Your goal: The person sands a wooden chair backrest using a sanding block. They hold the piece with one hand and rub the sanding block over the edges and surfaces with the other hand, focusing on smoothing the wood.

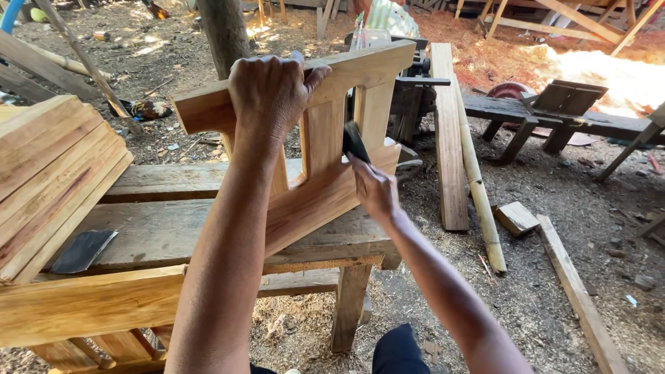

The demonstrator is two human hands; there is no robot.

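- Left hand (271, 88), upper centre of the frame, was clamped over the top rail of a slatted wooden frame (325, 187) — fingers curled over the far edge, thumb on the near face.
- The frame stood tilted at centre frame, its lower rail resting on a rough workbench (173, 232).
- Right hand (374, 188), just right of centre, pinched a dark folded piece of sandpaper (355, 142), pushed into the gap between two upright slats.
- Judgement: sanding the slat edge would go best with the top rail held firm so the frame does not rock, and the strokes kept along the grain, flat to the edge.
- Another dark sheet (83, 251) lay on the bench at lower left, beside stacked boards (52, 163).
- Loose planks (449, 138) and sawdust covered the ground to the right.
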